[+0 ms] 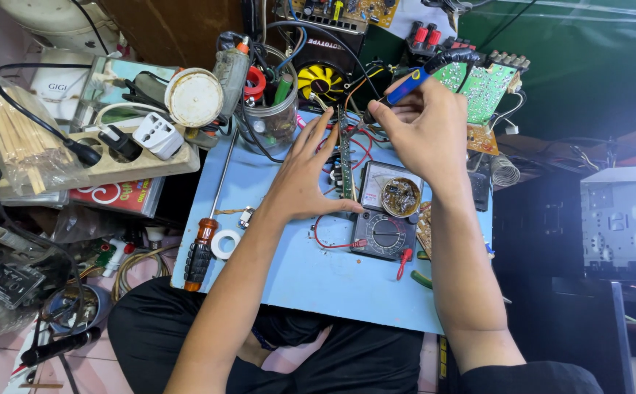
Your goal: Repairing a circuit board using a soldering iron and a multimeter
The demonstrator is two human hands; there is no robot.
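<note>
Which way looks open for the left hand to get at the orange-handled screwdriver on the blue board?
Probably yes, to its own left: the left hand steadies the upright circuit board, and the orange-handled screwdriver lies uncovered on the blue board, with only bare board between.

Narrow green circuit board (345,157) is standing on its long edge on the pale blue worktop (289,270), running away from the viewer, red wires trailing beside it. Blue-handled tool (406,85) is angling down-left toward the board's far end, its tip hidden.
</note>
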